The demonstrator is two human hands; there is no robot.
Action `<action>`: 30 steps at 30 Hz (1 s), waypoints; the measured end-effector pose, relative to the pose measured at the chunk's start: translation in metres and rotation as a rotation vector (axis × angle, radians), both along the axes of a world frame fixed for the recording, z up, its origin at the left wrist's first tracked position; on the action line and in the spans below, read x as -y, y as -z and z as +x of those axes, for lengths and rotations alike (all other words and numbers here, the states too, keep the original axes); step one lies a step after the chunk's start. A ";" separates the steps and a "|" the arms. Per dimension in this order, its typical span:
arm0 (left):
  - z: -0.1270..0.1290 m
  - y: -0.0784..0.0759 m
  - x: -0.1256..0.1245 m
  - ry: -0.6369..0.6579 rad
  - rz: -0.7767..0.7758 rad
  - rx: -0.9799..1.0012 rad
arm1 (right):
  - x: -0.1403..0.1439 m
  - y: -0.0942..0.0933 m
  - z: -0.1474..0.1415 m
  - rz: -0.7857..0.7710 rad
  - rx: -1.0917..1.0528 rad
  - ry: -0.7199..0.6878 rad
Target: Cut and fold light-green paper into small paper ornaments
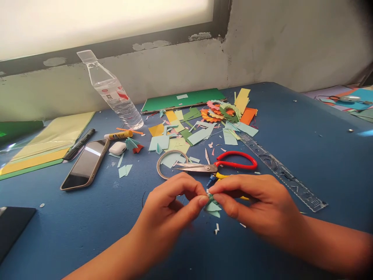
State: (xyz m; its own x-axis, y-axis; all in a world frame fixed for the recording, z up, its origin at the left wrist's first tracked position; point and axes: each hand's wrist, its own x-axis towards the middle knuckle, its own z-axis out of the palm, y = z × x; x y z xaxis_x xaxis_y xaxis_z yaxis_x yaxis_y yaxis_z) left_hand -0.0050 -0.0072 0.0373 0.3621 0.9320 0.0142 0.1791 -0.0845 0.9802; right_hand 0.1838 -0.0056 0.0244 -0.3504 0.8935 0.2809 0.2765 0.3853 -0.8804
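Observation:
Between my two hands is a small folded piece of light green paper [213, 210], pinched at its upper end. My left hand [175, 210] grips it between thumb and forefinger. From the other side my right hand [256, 210] pinches the same piece with thumb and fingertips; part of the paper is hidden by the fingers. Just beyond the hands lie red-handled scissors [236, 160], their blades across a roll of tape [159, 165]. A yellow-handled tool [221, 175] is partly covered by my right hand. Small white scraps [217, 228] lie below the paper.
Paper scraps [201, 134] and cut paper rings [217, 112] spread behind the scissors. A clear ruler [285, 175] lies at right. To the left are a phone [86, 165], a marker [79, 144], a glue stick [119, 135], a white earbud case [117, 148] and a water bottle [116, 93].

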 end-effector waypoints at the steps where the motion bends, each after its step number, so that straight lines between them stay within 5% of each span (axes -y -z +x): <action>1: 0.000 0.000 0.000 0.000 -0.037 0.014 | 0.000 0.000 0.000 0.000 -0.003 0.005; 8: 0.001 0.000 0.000 -0.004 -0.072 -0.008 | -0.002 -0.001 -0.001 0.030 -0.002 0.000; 30: 0.000 0.002 0.001 -0.018 0.188 -0.244 | -0.002 -0.002 0.000 0.102 0.025 -0.004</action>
